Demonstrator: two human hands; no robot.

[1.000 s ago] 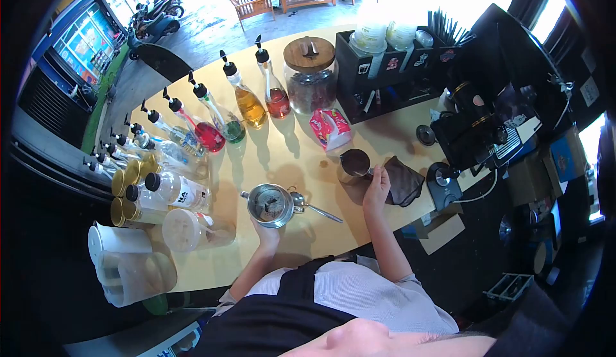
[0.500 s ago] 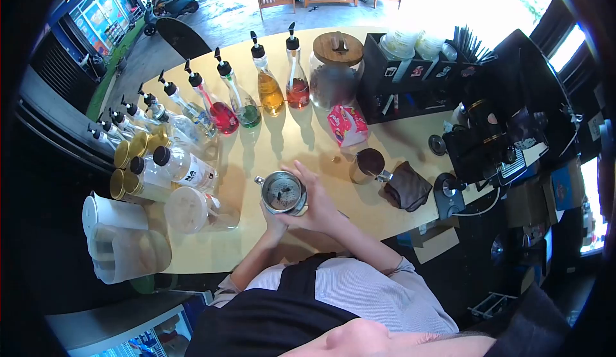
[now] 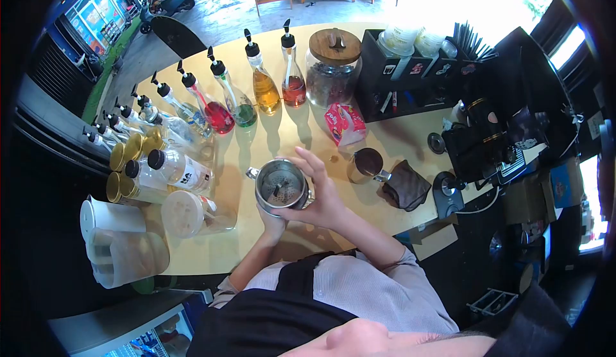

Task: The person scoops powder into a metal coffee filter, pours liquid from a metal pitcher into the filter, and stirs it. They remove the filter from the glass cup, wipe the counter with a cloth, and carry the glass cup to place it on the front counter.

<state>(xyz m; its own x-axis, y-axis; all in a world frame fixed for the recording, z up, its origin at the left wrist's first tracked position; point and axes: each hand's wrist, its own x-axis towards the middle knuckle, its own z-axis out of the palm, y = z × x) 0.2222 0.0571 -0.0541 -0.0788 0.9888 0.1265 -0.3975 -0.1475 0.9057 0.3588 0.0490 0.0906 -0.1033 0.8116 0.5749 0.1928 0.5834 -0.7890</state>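
A metal coffee filter (image 3: 281,187), round with a perforated bottom and a small post in its middle, is held over the table in front of my chest. Small ears stick out at its sides. My left hand (image 3: 272,223) grips it from below and the left, most of its fingers hidden beneath. Around its right side curves my right hand (image 3: 323,196), thumb at the near rim and fingers along the far right side. To the right stand a dark-filled cup (image 3: 368,163) with a metal handle and a folded brown cloth (image 3: 407,187).
Pump bottles (image 3: 265,90) of coloured syrup line the far and left edges. A wood-lidded jar (image 3: 332,78), a pink packet (image 3: 345,124) and a black cup organizer (image 3: 401,78) stand behind. Tubs (image 3: 183,214) and pitchers (image 3: 122,254) are at left, a coffee grinder or machine (image 3: 478,142) right.
The coffee filter has risen toward the camera and looks larger, and its inside shows more openly. My right hand's fingers have spread a little higher. The view has shifted slightly.
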